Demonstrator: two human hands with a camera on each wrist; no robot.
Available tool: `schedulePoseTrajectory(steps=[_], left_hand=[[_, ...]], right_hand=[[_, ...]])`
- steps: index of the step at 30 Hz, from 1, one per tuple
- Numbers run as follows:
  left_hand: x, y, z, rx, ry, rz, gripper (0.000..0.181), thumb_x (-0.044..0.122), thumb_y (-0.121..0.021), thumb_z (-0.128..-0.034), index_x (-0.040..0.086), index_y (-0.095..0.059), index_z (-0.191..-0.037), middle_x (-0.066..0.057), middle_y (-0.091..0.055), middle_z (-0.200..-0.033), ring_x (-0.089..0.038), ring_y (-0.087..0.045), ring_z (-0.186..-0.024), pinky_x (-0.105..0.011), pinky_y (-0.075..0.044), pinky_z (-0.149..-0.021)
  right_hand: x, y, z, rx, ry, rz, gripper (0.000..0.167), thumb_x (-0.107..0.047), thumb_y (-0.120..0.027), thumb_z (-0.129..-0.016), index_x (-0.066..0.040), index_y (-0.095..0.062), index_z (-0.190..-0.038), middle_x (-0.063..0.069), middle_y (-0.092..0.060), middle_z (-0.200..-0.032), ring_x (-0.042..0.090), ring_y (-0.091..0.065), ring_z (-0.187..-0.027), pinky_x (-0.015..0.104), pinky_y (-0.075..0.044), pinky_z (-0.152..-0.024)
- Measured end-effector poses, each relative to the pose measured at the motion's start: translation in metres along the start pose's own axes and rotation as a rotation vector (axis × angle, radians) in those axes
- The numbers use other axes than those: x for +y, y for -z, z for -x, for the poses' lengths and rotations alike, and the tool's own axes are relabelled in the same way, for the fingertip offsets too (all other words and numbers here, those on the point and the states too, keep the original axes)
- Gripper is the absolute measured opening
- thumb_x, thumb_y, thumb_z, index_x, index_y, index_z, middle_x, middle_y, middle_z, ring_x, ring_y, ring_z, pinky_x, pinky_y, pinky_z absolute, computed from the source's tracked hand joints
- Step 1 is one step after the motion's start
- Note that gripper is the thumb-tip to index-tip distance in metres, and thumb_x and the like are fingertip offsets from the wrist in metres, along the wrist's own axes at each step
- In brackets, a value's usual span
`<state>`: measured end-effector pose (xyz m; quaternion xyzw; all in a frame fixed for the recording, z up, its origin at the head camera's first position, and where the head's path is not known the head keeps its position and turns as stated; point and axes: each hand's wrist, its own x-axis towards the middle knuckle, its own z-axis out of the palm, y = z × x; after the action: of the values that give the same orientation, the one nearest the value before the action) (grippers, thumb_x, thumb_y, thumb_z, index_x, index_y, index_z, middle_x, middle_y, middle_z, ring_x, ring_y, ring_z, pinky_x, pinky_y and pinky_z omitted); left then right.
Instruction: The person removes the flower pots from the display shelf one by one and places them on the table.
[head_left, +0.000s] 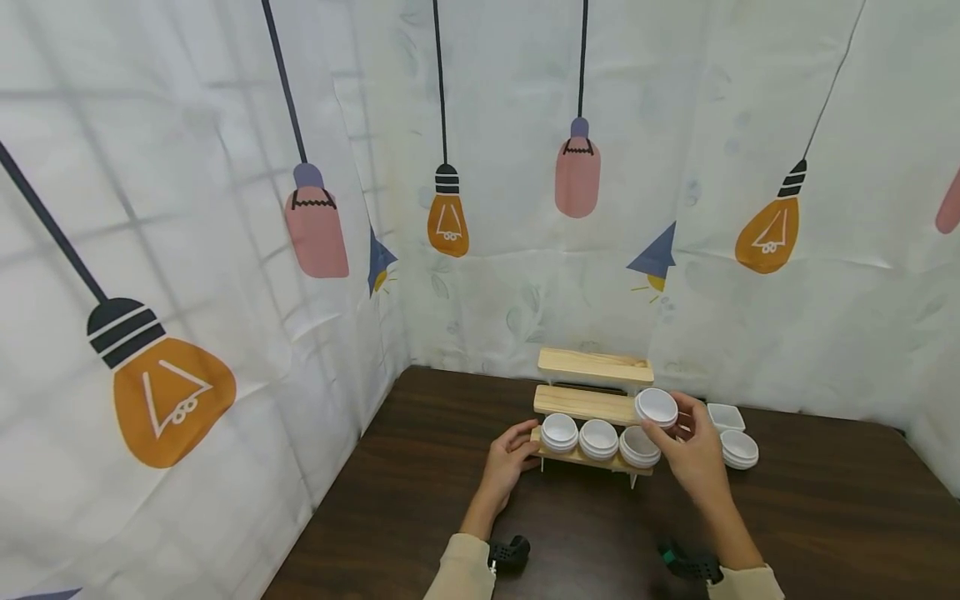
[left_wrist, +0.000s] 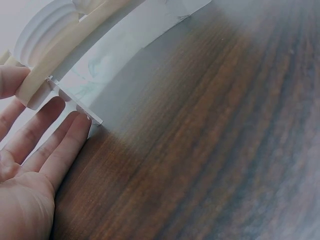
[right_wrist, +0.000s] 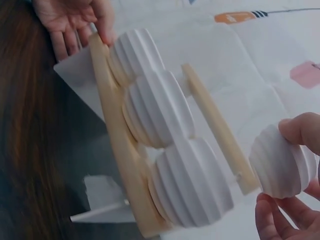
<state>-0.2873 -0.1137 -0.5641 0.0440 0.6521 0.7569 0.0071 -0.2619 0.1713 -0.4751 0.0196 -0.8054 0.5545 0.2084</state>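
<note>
A three-tier wooden shelf stand (head_left: 583,402) with clear supports stands on the table. Its lowest tier holds a row of white ribbed bowls (head_left: 598,437), seen side-on in the right wrist view. My left hand (head_left: 504,467) grips the left end of that tier, thumb above and fingers beneath. With thumb and fingers, my right hand (head_left: 699,454) holds another white ribbed bowl (right_wrist: 282,162) at the right end of the middle tier. Whether this bowl touches the wood, I cannot tell.
Right of the stand, behind my right hand, are a square white dish (head_left: 726,417) and round white bowls (head_left: 739,450), apparently stacked. The dark wooden table (head_left: 840,500) meets a printed cloth backdrop (head_left: 495,300) behind the stand and at the left.
</note>
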Motion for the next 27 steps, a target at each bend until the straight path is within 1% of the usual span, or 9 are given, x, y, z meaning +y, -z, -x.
schedulePoseTrajectory(steps=[5,8,12,18,21,24,27], left_hand=[[0.000,-0.001,0.000,0.001,-0.001,0.001,0.042,0.011,-0.066,-0.0991,0.005,-0.060,-0.140,-0.019,-0.070,-0.125,-0.015,-0.070,-0.101,-0.039,-0.060,-0.090],[0.001,-0.001,0.000,-0.001,-0.004,-0.001,0.042,0.012,-0.066,-0.0994,0.005,-0.060,-0.141,-0.018,-0.071,-0.126,-0.016,-0.070,-0.102,-0.039,-0.060,-0.090],[0.000,0.000,0.000,-0.003,-0.004,-0.009,0.042,0.013,-0.066,-0.0995,0.006,-0.060,-0.141,-0.018,-0.071,-0.126,-0.016,-0.070,-0.103,-0.038,-0.060,-0.090],[0.000,0.000,0.000,-0.007,-0.009,-0.009,0.042,0.013,-0.065,-0.0998,0.006,-0.060,-0.141,-0.018,-0.070,-0.126,-0.016,-0.070,-0.103,-0.039,-0.060,-0.090],[0.000,0.000,0.000,-0.007,-0.009,-0.009,0.042,0.013,-0.065,-0.0999,0.006,-0.060,-0.141,-0.018,-0.070,-0.126,-0.015,-0.070,-0.103,-0.040,-0.060,-0.091],[-0.001,0.000,0.000,-0.006,-0.007,-0.011,0.042,0.013,-0.065,-0.0999,0.006,-0.060,-0.141,-0.018,-0.070,-0.126,-0.015,-0.070,-0.102,-0.040,-0.060,-0.091],[-0.001,0.000,0.000,-0.005,-0.005,-0.011,0.042,0.013,-0.065,-0.0999,0.006,-0.060,-0.141,-0.018,-0.071,-0.125,-0.015,-0.070,-0.101,-0.039,-0.060,-0.090]], right_hand=[[0.002,0.009,-0.002,0.023,0.002,-0.010,0.061,-0.012,-0.081,-0.088,-0.001,-0.052,-0.140,0.007,-0.057,-0.126,-0.006,-0.054,-0.097,0.006,-0.047,-0.082],[0.005,0.013,-0.004,0.030,-0.005,-0.019,0.060,-0.011,-0.080,-0.088,0.000,-0.052,-0.140,0.004,-0.055,-0.123,-0.006,-0.054,-0.097,0.005,-0.048,-0.081],[0.009,0.020,-0.005,0.038,-0.024,0.003,0.061,-0.012,-0.081,-0.088,0.000,-0.051,-0.140,0.002,-0.055,-0.120,-0.008,-0.053,-0.096,0.003,-0.047,-0.079],[0.014,0.029,-0.007,0.039,-0.034,0.028,0.062,-0.015,-0.080,-0.089,0.001,-0.050,-0.141,0.006,-0.055,-0.123,-0.010,-0.051,-0.096,0.004,-0.046,-0.079],[0.017,0.033,-0.008,0.053,-0.042,0.067,0.062,-0.017,-0.081,-0.089,-0.001,-0.052,-0.140,0.002,-0.055,-0.122,-0.010,-0.050,-0.096,0.004,-0.046,-0.079],[0.020,0.037,-0.009,0.056,-0.058,0.081,0.061,-0.019,-0.082,-0.088,-0.003,-0.053,-0.140,-0.001,-0.055,-0.120,-0.010,-0.050,-0.096,0.004,-0.046,-0.079],[0.023,0.041,-0.009,0.041,-0.065,0.085,0.063,-0.021,-0.081,-0.089,-0.002,-0.052,-0.141,0.003,-0.057,-0.121,-0.009,-0.050,-0.096,0.004,-0.044,-0.078]])
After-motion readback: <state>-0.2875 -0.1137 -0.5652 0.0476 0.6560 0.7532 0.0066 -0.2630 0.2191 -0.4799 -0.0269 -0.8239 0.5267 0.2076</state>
